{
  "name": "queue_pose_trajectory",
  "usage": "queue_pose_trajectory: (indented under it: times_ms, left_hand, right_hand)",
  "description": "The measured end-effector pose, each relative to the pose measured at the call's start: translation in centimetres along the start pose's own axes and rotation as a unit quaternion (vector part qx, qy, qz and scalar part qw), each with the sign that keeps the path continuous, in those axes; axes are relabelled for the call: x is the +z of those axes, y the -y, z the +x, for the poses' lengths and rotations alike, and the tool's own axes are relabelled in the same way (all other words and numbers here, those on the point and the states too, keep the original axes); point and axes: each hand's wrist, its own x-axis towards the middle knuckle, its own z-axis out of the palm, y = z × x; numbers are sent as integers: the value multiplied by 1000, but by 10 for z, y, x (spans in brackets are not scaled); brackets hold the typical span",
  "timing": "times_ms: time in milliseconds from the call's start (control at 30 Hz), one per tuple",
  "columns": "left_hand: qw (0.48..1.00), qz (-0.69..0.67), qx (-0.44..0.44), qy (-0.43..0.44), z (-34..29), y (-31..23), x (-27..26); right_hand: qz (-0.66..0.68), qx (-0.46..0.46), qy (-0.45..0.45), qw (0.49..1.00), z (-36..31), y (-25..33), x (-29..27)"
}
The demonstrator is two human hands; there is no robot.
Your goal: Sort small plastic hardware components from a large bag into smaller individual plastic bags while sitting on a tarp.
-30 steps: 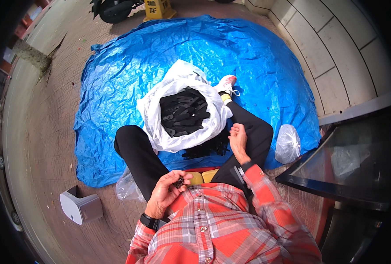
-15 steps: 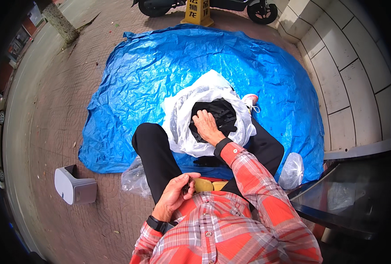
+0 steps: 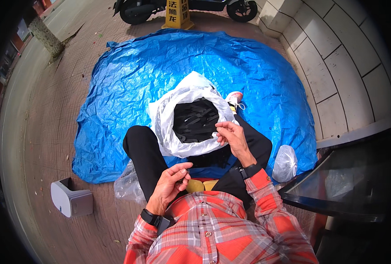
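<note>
Right hand out of the bag, left hand near the lap

Nearest us, the left hand (image 3: 168, 185) curls round dark pieces (image 3: 180, 181), mostly hidden by its fingers; their direction we cannot make out. Beyond, dark loose strips (image 3: 211, 159) lie in shadow beneath the bag's near side, their ends hard to separate. Half a second ago we saw the right hand (image 3: 233, 138) inside the white bag (image 3: 163, 141); now it is at the near right rim, thumb and fingertips close together, and we cannot tell whether that grip holds anything. Farther in, black strips (image 3: 195, 119) fill the upward-facing mouth, long axes variously slanted, the lower ones covered.
</note>
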Motion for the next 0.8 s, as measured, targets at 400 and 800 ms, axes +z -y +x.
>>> queue_pose_trajectory:
  times_ms: [400, 800]
  left_hand:
    - [1000, -6, 24, -16, 0, -5, 21]
    - [997, 47, 41, -51, -2, -3, 23]
  right_hand:
    - [197, -41, 145, 969, -102, 35, -8]
    - [-59, 39, 126, 989, -126, 12, 57]
